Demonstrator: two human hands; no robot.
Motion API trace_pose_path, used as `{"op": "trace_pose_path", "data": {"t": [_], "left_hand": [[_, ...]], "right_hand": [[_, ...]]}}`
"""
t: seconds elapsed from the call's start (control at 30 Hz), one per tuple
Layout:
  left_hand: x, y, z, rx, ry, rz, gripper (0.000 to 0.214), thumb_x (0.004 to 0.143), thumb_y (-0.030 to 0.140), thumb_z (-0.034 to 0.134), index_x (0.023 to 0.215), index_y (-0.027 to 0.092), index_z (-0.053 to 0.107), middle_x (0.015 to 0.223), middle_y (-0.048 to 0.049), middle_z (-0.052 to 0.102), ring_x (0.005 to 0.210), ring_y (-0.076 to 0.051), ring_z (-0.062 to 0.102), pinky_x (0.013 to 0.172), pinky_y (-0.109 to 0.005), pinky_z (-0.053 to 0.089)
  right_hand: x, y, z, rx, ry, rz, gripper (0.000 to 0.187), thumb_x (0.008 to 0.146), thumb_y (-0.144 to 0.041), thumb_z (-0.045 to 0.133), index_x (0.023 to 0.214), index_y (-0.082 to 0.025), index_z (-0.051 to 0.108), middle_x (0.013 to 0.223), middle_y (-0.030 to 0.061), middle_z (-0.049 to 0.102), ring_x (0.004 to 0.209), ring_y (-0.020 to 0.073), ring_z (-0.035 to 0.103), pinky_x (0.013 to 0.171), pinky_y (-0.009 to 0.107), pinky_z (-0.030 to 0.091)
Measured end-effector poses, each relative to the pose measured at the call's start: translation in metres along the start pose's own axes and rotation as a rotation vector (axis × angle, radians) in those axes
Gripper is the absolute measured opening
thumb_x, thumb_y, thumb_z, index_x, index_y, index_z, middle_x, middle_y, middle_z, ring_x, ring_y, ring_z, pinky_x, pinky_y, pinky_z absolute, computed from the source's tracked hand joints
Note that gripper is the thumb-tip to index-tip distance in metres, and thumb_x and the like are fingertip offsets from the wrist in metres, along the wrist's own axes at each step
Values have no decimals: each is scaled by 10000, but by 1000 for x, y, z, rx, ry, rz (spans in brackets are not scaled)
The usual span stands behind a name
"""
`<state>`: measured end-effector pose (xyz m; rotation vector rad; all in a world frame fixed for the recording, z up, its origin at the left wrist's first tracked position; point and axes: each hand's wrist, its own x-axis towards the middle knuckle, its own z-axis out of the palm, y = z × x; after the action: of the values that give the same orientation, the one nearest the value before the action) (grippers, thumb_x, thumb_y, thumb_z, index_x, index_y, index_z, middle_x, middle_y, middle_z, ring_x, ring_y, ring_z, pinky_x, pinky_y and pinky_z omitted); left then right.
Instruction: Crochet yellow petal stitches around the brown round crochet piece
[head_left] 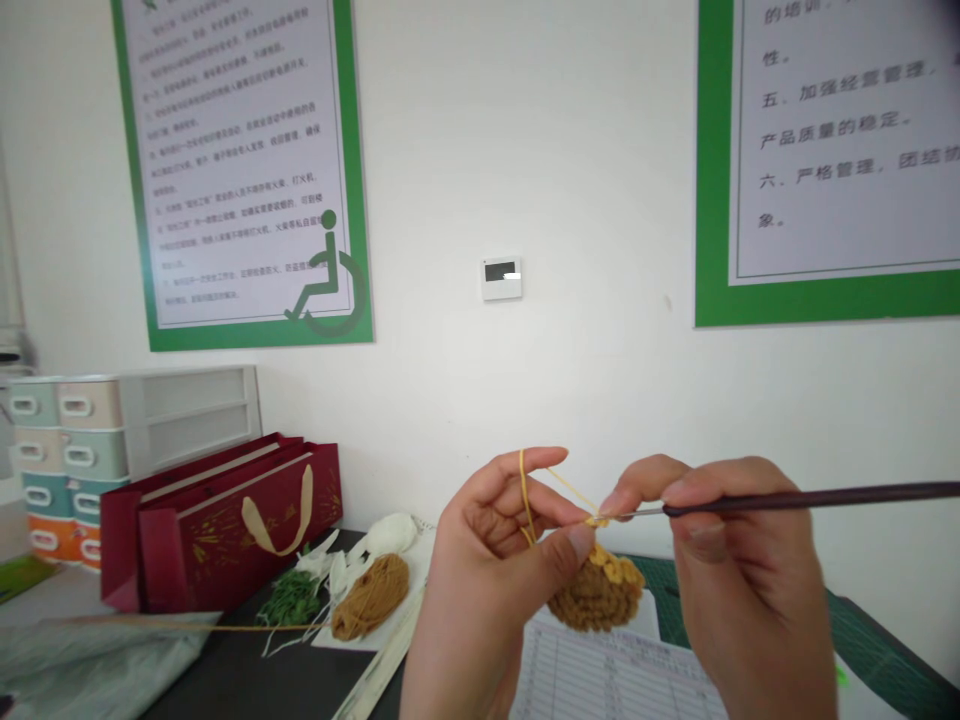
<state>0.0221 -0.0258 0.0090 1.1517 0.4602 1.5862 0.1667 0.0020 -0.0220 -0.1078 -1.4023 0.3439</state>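
Note:
My left hand (502, 560) pinches the top edge of a round crochet piece (596, 595), brown with a yellow part along its upper right. Yellow yarn (524, 490) loops over my raised left index finger and runs down to the stitches. In my right hand (739, 560) is a crochet hook (810, 497) with a dark handle, held between thumb and fingers. Its thin metal tip meets the yellow stitches beside my left fingertips. The lower part of the piece hangs free below my left thumb.
Left on the dark table lie a brown yarn ball (373, 597), green yarn (290, 598) and white pieces (390, 535). Behind them stand dark red gift bags (225, 520) and a drawer unit (191, 415). Below my hands are a printed sheet (600, 675) and a green cutting mat (885, 650).

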Motion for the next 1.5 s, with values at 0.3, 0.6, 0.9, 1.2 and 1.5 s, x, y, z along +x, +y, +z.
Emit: {"op": "trace_pose_path", "data": {"t": [0.3, 0.6, 0.9, 1.2, 1.5], "left_hand": [[1, 0, -5, -37, -28, -43, 502, 623, 88, 941, 1083, 173, 761, 705, 4, 730, 628, -99, 628, 632, -194, 481], [1, -4, -6, -115, -53, -116, 566, 665, 107, 920, 1187, 181, 716, 779, -17, 726, 708, -124, 665, 718, -228, 516], [-10, -10, 14, 138, 176, 193, 469, 740, 129, 850, 1165, 223, 678, 720, 14, 709, 593, -128, 609, 540, -212, 522], [-1, -5, 2, 111, 96, 168, 351, 717, 77, 851, 1033, 205, 767, 679, 14, 698, 579, -75, 552, 539, -165, 422], [2, -9, 5, 5, -15, 165, 447, 706, 66, 864, 1106, 204, 723, 796, 0, 780, 656, -128, 722, 695, -230, 566]], "right_hand": [[-2, -3, -5, -228, -118, -264, 292, 942, -57, 586, 1159, -240, 653, 1026, 61, 768, 934, 232, 695, 778, 445, 558], [-9, 14, 0, -317, -87, -307, 382, 822, -5, 673, 1078, -288, 665, 963, 18, 693, 843, 200, 671, 729, 405, 567], [-14, 12, 20, -553, 57, -419, 336, 810, 18, 640, 1018, -245, 653, 811, 17, 679, 697, 166, 611, 589, 314, 521], [-5, 3, 21, 114, 269, 302, 199, 994, -317, 589, 828, -213, 627, 677, -16, 573, 588, 111, 526, 558, 234, 449], [-8, 15, 28, 648, 271, 891, 360, 805, -477, 796, 675, -196, 613, 644, -28, 515, 608, 116, 472, 572, 214, 463]]}}
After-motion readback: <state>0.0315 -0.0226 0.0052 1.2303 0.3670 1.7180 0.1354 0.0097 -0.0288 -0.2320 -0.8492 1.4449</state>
